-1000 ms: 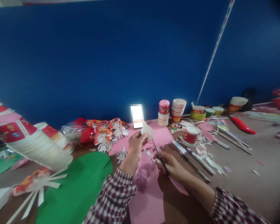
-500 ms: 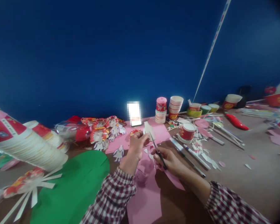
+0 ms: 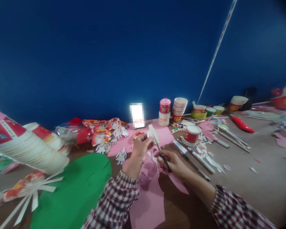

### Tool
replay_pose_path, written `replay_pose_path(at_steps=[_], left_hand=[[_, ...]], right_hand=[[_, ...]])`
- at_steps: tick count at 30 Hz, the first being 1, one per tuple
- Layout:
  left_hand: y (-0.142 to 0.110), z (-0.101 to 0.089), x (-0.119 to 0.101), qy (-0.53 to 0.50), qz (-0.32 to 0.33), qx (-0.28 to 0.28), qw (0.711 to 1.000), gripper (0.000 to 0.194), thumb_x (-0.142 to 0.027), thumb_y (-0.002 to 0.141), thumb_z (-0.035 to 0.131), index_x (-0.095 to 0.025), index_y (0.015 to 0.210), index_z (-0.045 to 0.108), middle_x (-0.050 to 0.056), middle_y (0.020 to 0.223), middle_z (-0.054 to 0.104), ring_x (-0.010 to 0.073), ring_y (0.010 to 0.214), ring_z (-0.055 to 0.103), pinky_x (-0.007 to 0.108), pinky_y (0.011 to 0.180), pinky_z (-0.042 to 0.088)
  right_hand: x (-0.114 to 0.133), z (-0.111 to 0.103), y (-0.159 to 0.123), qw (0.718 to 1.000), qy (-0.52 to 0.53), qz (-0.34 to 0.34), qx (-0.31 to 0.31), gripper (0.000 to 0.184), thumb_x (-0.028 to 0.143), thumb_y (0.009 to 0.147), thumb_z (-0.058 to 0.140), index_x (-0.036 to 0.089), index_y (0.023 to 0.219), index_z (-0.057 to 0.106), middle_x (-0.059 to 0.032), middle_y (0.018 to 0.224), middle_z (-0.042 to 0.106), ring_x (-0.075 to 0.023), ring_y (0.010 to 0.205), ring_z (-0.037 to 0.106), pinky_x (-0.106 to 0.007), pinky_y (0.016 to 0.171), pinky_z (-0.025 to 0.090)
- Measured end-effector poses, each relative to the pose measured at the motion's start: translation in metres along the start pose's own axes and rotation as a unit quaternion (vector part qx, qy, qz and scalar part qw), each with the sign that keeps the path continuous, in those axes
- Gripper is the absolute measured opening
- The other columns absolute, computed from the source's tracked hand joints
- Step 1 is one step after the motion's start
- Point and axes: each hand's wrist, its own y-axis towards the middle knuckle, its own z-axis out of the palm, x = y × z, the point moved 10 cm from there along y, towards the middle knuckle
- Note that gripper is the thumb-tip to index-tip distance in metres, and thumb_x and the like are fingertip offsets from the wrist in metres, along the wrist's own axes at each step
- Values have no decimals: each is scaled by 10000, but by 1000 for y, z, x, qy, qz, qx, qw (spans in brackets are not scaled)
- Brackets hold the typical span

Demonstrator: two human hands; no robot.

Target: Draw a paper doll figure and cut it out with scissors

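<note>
Between its thumb and fingers, my left hand (image 3: 140,148) pinches a small piece of white paper (image 3: 153,133). My right hand (image 3: 173,163) grips black-handled scissors (image 3: 166,163), their blades pointing up and left against the paper's lower edge. Whether the blades are parted is too small to tell. Beneath both hands lies pink paper (image 3: 150,206) with white scraps on it. Just left of my left wrist is a paper cut-out figure (image 3: 121,156). More figures with red and yellow rims (image 3: 102,138) are heaped behind it.
A green paper sheet (image 3: 73,190) and tilted stacked paper cups (image 3: 35,152) lie at left. A bright, blurred-out screen (image 3: 137,116) stands by the blue wall (image 3: 109,57). Cup stacks (image 3: 178,109), markers (image 3: 201,160), a red-and-white cup (image 3: 191,135) and scraps are at right.
The white paper and the scissors have shifted very slightly in my hands. Both hands keep almost the same place and grip.
</note>
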Motion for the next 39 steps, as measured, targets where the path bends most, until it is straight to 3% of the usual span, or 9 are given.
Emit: replay_pose_path(at_steps=[39], left_hand=[[-3, -1, 2, -9, -10, -11, 1000, 163, -248, 565, 704, -140, 650, 616, 8, 629, 611, 113, 580, 568, 249, 601, 460]], right_hand=[[2, 0, -1, 1000, -25, 0, -4, 381, 492, 758, 622, 148, 888, 524, 73, 510, 452, -52, 400, 421, -163, 387, 312]])
